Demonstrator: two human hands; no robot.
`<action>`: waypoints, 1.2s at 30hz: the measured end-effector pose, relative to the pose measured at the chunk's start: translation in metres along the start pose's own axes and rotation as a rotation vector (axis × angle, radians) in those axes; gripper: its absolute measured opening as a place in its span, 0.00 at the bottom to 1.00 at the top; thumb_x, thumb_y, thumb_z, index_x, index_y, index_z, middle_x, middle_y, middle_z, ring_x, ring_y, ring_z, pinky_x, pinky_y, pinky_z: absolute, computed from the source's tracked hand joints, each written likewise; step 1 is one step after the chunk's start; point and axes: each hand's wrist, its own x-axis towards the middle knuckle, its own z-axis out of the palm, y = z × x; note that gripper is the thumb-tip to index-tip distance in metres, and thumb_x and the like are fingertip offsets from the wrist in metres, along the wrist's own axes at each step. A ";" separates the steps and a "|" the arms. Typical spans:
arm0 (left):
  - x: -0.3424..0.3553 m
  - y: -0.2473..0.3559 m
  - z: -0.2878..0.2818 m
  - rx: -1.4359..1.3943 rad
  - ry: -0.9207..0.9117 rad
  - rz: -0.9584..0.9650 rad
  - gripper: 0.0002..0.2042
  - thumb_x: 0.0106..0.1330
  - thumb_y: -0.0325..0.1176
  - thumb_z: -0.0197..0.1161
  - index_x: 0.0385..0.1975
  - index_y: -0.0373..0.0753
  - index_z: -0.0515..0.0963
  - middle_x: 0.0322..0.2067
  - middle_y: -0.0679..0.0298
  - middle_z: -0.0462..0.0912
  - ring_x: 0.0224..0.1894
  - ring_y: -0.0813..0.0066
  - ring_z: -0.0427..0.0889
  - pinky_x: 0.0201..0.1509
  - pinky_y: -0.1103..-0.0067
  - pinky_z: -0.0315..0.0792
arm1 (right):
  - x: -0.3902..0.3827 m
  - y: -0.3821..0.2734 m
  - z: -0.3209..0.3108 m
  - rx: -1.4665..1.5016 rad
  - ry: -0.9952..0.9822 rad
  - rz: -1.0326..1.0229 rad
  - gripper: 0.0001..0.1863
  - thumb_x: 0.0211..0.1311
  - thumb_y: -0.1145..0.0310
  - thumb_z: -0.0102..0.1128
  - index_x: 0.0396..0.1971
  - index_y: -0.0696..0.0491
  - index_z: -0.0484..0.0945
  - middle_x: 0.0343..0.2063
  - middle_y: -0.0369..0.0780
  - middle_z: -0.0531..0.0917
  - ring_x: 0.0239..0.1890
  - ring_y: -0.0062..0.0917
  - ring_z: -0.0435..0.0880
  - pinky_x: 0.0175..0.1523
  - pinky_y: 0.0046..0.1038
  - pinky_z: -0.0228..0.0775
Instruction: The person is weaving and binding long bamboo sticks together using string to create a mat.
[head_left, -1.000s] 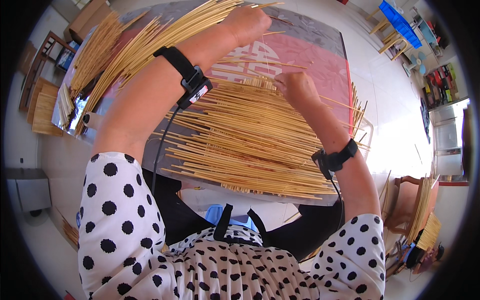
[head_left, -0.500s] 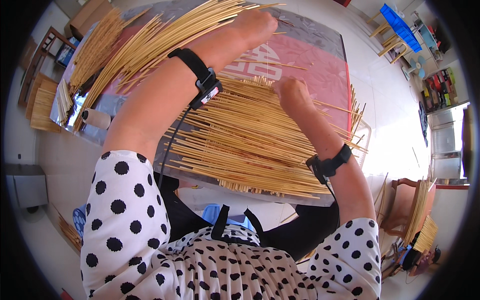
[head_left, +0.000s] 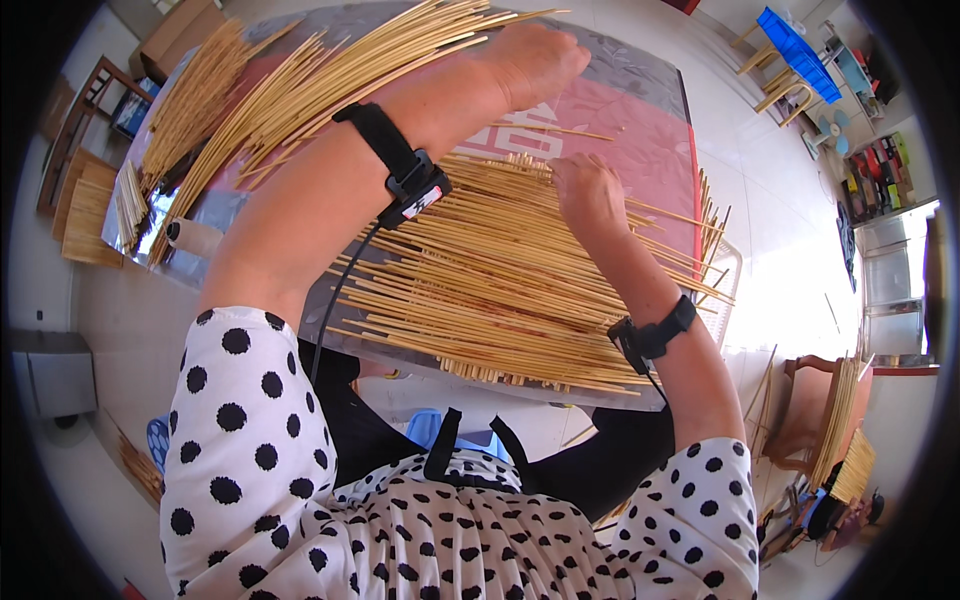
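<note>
Presently noted left hand [head_left: 548, 62] raised over the far part of the surface [head_left: 655, 105], with fingers curled and palm hidden; could not tell whether gripping anything. Saw right hand [head_left: 587, 190] nearer, at the far edge of the layered sticks [head_left: 490, 270], fingertips bunched; could not confirm a grip there either. Located layered sticks mid-surface toward the near side, uneven at left and right ends. Logged loose sticks [head_left: 300, 110] far left, and spool [head_left: 195, 238] at left beside the left forearm [head_left: 290, 210]. Judged likeliest troubles: skewing of layered sticks from uneven pull at the far edge; scattering of loose sticks after a forearm brush; toppling of spool from an elbow knock.
</note>
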 end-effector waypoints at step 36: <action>-0.001 0.007 -0.012 0.102 -0.048 -0.042 0.10 0.48 0.25 0.62 0.31 0.40 0.74 0.31 0.64 0.78 0.33 0.66 0.82 0.33 0.72 0.77 | 0.001 -0.012 0.004 -0.139 -0.055 0.028 0.05 0.51 0.73 0.52 0.27 0.52 0.78 0.31 0.39 0.79 0.40 0.33 0.76 0.44 0.38 0.66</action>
